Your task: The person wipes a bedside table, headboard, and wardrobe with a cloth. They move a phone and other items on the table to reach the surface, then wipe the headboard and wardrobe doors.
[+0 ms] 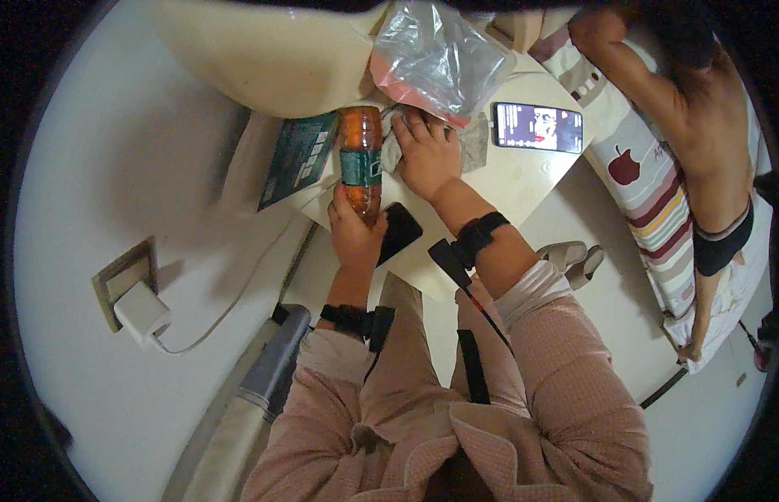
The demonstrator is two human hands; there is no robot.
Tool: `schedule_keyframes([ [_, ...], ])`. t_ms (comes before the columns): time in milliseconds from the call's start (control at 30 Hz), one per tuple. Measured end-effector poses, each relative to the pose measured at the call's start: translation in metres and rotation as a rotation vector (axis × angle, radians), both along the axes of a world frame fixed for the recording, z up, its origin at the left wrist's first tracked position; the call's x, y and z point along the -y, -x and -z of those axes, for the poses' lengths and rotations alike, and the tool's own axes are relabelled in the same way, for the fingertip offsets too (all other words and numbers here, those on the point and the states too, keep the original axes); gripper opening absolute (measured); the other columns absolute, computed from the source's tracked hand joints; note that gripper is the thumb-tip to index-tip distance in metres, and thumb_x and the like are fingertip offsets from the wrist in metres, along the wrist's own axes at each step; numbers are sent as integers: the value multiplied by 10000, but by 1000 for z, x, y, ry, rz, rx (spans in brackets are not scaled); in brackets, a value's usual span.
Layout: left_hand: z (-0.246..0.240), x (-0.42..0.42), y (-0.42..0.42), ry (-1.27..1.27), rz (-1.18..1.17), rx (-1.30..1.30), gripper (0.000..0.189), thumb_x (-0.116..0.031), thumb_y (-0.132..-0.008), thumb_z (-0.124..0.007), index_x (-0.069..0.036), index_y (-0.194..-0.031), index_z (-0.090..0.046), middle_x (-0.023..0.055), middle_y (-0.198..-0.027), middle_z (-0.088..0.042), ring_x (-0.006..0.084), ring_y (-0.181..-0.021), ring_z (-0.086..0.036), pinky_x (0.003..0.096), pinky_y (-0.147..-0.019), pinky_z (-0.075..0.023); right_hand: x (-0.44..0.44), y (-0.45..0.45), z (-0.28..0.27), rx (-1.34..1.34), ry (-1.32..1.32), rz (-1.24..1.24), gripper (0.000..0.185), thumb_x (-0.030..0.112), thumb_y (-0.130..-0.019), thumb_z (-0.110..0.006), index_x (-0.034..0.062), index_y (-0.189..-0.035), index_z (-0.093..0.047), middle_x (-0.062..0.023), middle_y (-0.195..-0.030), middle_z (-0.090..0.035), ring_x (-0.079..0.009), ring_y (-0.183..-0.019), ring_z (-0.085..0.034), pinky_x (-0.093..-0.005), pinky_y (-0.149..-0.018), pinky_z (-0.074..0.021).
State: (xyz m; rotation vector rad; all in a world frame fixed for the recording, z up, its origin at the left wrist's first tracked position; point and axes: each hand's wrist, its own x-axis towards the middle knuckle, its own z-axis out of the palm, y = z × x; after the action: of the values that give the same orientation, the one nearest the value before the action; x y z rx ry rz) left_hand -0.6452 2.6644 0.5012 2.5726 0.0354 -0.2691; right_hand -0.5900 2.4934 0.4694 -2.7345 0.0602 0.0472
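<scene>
My left hand [357, 235] grips the lower end of a plastic bottle [362, 135] of amber-brown drink with a green label. Beneath that hand, a black smartphone [402, 231] lies partly covered on the cream table [521, 182]. My right hand [429, 157] presses flat on a crumpled grey cloth [474, 147], fingers spread. Its fingertips reach the edge of a clear plastic bag [443, 59] with a pink band. To the right of the cloth, a second smartphone [538, 128] with a lit screen lies on the table, a cable plugged into its end.
A dark green printed box or folder [300, 160] stands left of the bottle. A white charger [141, 312] sits in the wall socket, its cable [239, 298] running toward the table. A person [709, 132] is on the striped bed [653, 207] at right. Slippers [571, 260] lie on the floor.
</scene>
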Motion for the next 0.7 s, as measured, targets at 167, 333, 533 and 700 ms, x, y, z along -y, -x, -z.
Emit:
schedule_keyframes([
  [167,-13,-1,-10,70,-4,-40,821,-85,-664,-735,-6,-1366,-315,251,-1219,-473,421,-1117,-497,452,-951,-433,16,30,1,-120,-16,42,629,155,-741,-615,186,-1348,-453,-49,-1414,-410,-296,-1262,-392,-483,-943,-375],
  [333,-56,-8,-20,13,83,53,668,-97,-700,-706,-14,-1300,-428,236,-1210,-506,405,-1124,-498,451,-965,-424,46,88,-7,-150,1,102,678,99,-705,-611,193,-1355,-445,-38,-1429,-392,-301,-1222,-417,-473,-944,-389],
  [533,-113,1,-48,-266,196,195,570,-112,-740,-686,-28,-1260,-467,231,-1168,-523,395,-1089,-516,441,-942,-434,70,136,-15,-285,35,170,700,112,-702,-647,206,-1363,-438,-22,-1457,-348,-286,-1236,-407,-495,-963,-385],
  [700,-132,21,-88,-100,124,309,516,-139,-759,-703,3,-1206,-487,208,-1104,-533,369,-1026,-538,442,-894,-450,76,152,-14,-247,15,170,720,107,-686,-661,201,-1364,-439,-20,-1437,-377,-288,-1228,-414,-497,-949,-392],
])
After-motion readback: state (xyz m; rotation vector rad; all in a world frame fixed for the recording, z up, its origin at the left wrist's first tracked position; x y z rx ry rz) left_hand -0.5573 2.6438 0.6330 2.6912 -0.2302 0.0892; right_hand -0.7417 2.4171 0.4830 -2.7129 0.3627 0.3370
